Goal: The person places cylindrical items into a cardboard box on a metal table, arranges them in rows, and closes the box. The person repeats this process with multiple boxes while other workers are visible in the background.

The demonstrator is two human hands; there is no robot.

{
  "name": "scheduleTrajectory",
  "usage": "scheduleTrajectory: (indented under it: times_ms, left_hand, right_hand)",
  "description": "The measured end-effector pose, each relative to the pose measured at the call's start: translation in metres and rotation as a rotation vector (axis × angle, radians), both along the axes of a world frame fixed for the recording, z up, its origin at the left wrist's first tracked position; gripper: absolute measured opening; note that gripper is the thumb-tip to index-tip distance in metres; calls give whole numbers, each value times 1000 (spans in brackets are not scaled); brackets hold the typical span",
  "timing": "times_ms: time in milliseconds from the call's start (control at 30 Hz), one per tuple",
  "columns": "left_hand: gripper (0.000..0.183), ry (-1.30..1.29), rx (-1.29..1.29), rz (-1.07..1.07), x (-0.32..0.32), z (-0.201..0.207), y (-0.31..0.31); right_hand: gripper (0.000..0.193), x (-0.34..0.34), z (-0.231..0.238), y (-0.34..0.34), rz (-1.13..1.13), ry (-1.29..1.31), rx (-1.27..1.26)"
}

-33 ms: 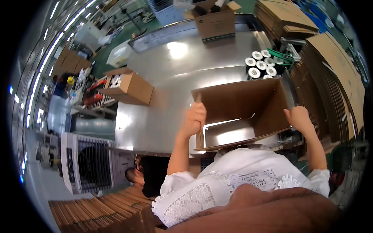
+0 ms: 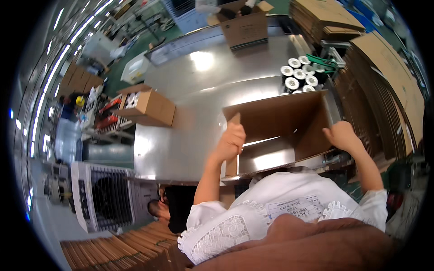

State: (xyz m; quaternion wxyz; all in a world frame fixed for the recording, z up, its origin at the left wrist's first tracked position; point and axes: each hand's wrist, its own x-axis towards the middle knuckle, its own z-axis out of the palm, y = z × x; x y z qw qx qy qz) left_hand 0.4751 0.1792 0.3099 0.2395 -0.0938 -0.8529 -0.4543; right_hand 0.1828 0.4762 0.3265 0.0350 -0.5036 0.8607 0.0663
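An open brown cardboard carton stands at the near edge of the steel table, and bare metal shows through its bottom. At its left side my left hand is closed round the top edge of the cardboard wall. My right hand is closed at the carton's right wall, fingers curled over the edge and partly hidden. Just beyond the carton's far right corner stand several rolls with white round ends and dark sides.
A filled carton sits at the table's left edge. Another carton, with a person's arms over it, stands at the far side. Flattened cardboard is stacked on the right. A person in black and an air cooler are at lower left.
My left hand has shifted slightly right with the carton's left wall. My right hand has moved slightly left. The surroundings have shifted a little in the view.
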Motion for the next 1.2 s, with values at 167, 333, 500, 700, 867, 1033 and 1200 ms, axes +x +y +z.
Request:
scheduleTrajectory:
  times_ms: [167, 333, 500, 700, 867, 1033, 1200]
  left_hand:
    - [8, -429, -694, 14, -9, -71, 34]
    - [17, -852, -371, -56, -6, -95, 8]
    - [41, -801, 306, -316, 9, -5, 5]
    - [51, -1079, -122, -249, 17, 34, 62]
    - [49, -1181, 176, -319, 3, -3, 15]
    - [33, -1060, -208, 117, -22, -33, 4]
    - [23, -262, -731, 252, -25, -58, 2]
  right_hand:
    - [69, 25, -1, -56, 122, -906, 619]
    - [57, 11, -39, -97, 43, -945, 562]
    - [47, 4, -56, -101, -50, -950, 591]
    - [52, 3, -59, -96, -55, -963, 535]
    - [53, -18, -68, -89, 1, -1363, 121]
    - [59, -49, -84, -75, -351, -1492, -702]
    - [103, -13, -128, -43, -332, -1187, -629]
